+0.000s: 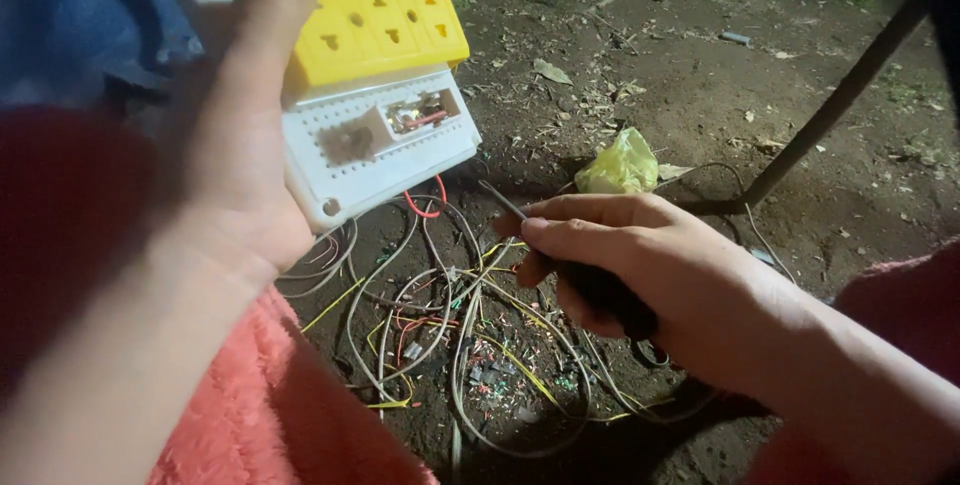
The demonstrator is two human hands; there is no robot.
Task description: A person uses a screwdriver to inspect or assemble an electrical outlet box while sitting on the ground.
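Pink fluffy cloth fills the bottom edge at about 7 o'clock, closest to the camera, and the left forearm lies over it. From there the left hand rises toward 11 o'clock and holds a socket box against its palm. I see the thumb going up along the left side of the box, but the other fingers are behind it, so how tightly the hand closes I cannot tell.

This box has two parts. Its upper part is a bright yellow face with several plug holes of different shapes. Its lower part is a white plastic body with rows of small dots, a screw hole at the lower left corner, and two rectangular openings; in the right opening, small red and metal parts are visible. One red wire comes out under the white body.

At 3 o'clock from the centre, the right hand is closed around the dark handle of a screwdriver. Its thin metal shaft points toward 10 o'clock, and the tip is near the lower edge of the box, not touching it.

Below both hands, at 6 o'clock, a tangle of grey, yellow and red wires lies on the dark soil. Just above the right hand there is a crumpled yellow-green bag, and a dark rod leans at 2 o'clock.
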